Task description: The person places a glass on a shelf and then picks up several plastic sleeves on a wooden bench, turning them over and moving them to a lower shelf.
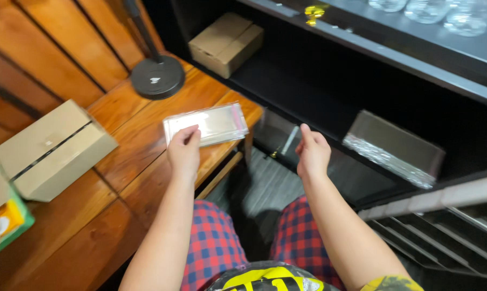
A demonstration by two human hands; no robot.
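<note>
I see my left hand (184, 151) resting on the near edge of a flat stack of clear bags (205, 125), which lies on the right end of the wooden bench (130, 161), close to its corner. The fingers (191, 136) curl onto the stack's lower edge, pinching or pressing it; I judge they grip the bags lightly, though the stack is not lifted off the wood. My right hand (312, 153) hangs in the air to the right, off the bench and over the gap before the dark shelf (308, 97), holding nothing; its fingers are loosely curled and half open, thumb up. Far right, a second, larger bundle of clear bags (394, 148) leans inside the shelf, untouched and well apart from either hand. On the bench's left sits a closed cardboard box (49, 151); a smaller box (227, 43) sits far back on the shelf, near a round black lamp base (158, 77). At the left edge a green and orange packet (9, 221) shows. As to progress, I judge the work is at an early point: one stack is laid out and steadied, no single bag is peeled from it, nothing is being filled, and both boxes look shut. The shelf bundle also remains to be handled, as far as I can tell.
</note>
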